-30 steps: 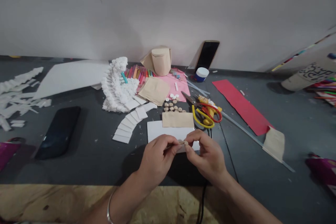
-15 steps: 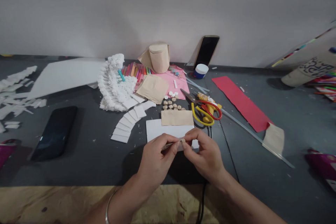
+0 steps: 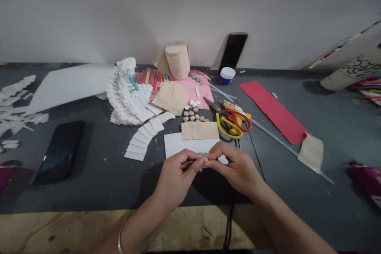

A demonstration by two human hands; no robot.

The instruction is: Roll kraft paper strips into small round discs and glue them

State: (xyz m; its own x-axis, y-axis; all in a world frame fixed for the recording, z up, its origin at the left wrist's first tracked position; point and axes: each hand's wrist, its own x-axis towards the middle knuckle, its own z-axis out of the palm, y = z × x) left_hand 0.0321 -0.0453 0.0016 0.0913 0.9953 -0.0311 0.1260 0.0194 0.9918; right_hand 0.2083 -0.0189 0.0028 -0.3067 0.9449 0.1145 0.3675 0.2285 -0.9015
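Observation:
My left hand is closed in a pinch on a thin beige paper strip, seen nearly edge-on. At its right end is a small beige paper roll, between the fingertips of both hands. My right hand pinches that roll; its fingertips hide part of it. Just beyond the hands lies a white sheet with a flat beige paper piece across its far edge. Several small beige rolls sit behind that piece. Scissors with red and yellow handles lie to their right.
White overlapping cards, a fluffy white craft piece and a dark phone are on the left. Behind stand a beige paper roll, a blue-and-white jar and an upright phone. Red paper lies right.
Both hands stay together at nearly the same spot, still pinching the paper. The right fingers have shifted slightly around the small roll. The camera view has moved a little.

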